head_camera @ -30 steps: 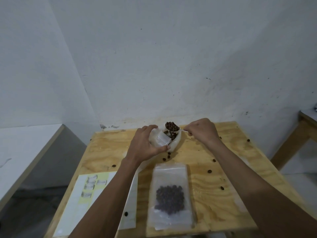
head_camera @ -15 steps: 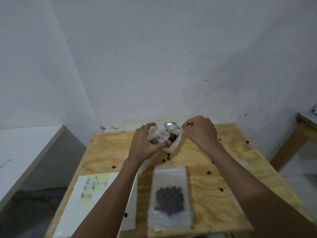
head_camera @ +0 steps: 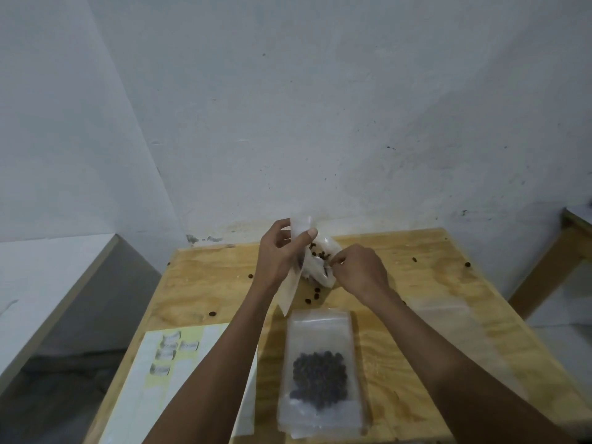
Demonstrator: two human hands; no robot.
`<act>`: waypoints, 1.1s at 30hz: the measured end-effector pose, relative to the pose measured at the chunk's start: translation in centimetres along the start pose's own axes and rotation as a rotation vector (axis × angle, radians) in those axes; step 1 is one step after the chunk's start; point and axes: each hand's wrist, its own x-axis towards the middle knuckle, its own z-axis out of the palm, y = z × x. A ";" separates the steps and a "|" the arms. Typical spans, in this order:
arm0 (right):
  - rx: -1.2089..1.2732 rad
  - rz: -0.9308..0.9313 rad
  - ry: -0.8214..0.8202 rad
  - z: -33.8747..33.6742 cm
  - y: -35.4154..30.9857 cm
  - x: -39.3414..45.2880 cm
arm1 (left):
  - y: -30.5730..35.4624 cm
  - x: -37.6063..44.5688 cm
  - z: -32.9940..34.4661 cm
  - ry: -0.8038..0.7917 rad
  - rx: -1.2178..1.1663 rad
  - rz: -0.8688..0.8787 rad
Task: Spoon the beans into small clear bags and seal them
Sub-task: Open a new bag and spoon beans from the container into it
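My left hand (head_camera: pixel 277 256) is shut on a small clear bag (head_camera: pixel 293 277), holding it upright above the table by its top. Just to its right an open white bag of dark beans (head_camera: pixel 322 259) stands on the plywood table (head_camera: pixel 416 270). My right hand (head_camera: pixel 360 274) rests at that bag's right side, fingers pinched on the spoon, which is almost wholly hidden inside the bag. A filled clear bag of beans (head_camera: pixel 320 373) lies flat near the front edge, between my forearms.
Several loose beans (head_camera: pixel 317 296) are scattered over the table. A white and yellow sheet with labels (head_camera: pixel 173 347) lies at the front left. Flat clear bags (head_camera: pixel 448 318) lie at the right. A wall rises behind; a second table (head_camera: pixel 573 232) stands at the far right.
My left hand has raised the small clear bag upright. My right hand has dropped lower and nearer, and the spoon bowl seen above the bean bag has gone down into it.
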 end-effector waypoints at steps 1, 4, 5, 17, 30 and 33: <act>0.079 0.035 -0.030 0.0 0.1 0.2 | 0.1 0.0 0.1 0.003 -0.029 -0.011; 0.270 0.123 -0.078 0.0 0.5 0.7 | 0.1 -0.1 0.2 0.007 -0.056 -0.035; 0.312 0.152 -0.085 0.0 0.7 0.9 | 0.0 -0.2 0.1 0.003 -0.056 -0.038; 0.425 0.189 0.003 0.4 1.2 1.0 | -0.3 -0.3 -1.8 -0.077 0.059 -0.070; 0.446 0.127 0.080 -3.5 0.3 0.7 | -1.3 -1.8 -3.3 -0.047 0.602 0.184; 0.414 0.043 0.063 -5.0 -0.9 -0.1 | -1.5 -2.3 -3.2 -0.032 0.707 0.260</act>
